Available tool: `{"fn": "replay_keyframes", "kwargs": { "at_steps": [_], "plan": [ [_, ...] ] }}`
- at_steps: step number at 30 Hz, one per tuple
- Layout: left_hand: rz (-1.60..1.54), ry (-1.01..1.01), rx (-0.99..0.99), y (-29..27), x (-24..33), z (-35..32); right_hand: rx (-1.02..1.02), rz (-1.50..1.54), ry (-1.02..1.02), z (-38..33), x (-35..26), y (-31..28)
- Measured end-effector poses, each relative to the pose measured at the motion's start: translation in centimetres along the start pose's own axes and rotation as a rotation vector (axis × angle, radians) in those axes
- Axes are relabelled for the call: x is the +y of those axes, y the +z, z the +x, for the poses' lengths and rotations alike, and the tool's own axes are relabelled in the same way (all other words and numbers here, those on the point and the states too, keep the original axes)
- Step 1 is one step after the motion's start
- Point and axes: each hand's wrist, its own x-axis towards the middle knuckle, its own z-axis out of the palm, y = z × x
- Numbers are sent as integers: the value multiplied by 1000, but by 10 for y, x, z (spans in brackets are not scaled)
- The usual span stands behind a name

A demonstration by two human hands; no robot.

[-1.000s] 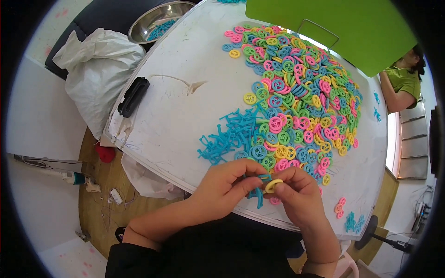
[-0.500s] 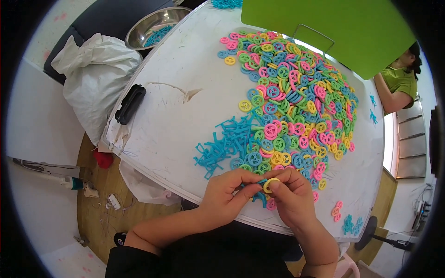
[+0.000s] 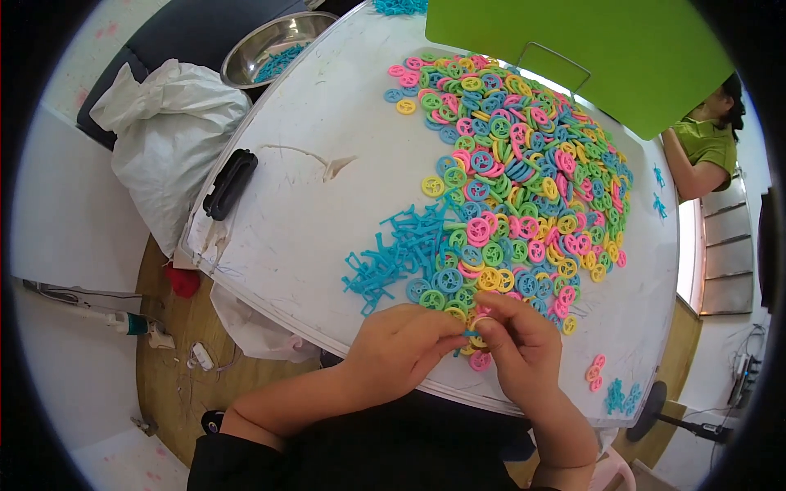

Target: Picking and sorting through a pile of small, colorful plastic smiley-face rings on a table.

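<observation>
My left hand (image 3: 401,348) is closed in a pinch on a small blue plastic piece (image 3: 471,333), mostly hidden by the fingers. Right against it, my right hand (image 3: 524,348) pinches a small yellow wheel (image 3: 481,337) at the blue piece; whether the wheel is seated on it I cannot tell. A pink wheel (image 3: 481,360) lies on the table just below my fingertips. Beyond my hands lie a heap of blue stick-like plastic pieces (image 3: 401,254) and a big pile of pink, yellow, green and blue wheels (image 3: 524,180).
The white table (image 3: 303,221) carries a black handle-like object (image 3: 230,184) at its left edge. A green board (image 3: 573,57) stands at the back. A metal bowl (image 3: 237,61) and white sack (image 3: 176,139) are at left. Another person's arm (image 3: 696,168) rests at the far right.
My fingers have shifted slightly and the left hand has turned over the blue piece, covering more of it. The yellow wheel is now more hidden. The piles have not moved.
</observation>
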Motion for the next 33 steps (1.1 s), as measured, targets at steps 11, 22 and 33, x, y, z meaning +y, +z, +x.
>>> {"fn": "replay_keyframes", "kwargs": {
  "at_steps": [11, 22, 33],
  "plan": [
    [-351, -204, 4, -4, -1, 0, 22, 32, -260, -6, 5, 3],
    [-465, -235, 69, 5, -9, -10, 8, -456, -480, 2, -7, -4],
    [-86, 90, 105, -3, -11, -2, -34, -96, -177, -7, -14, 4]
  ]
}}
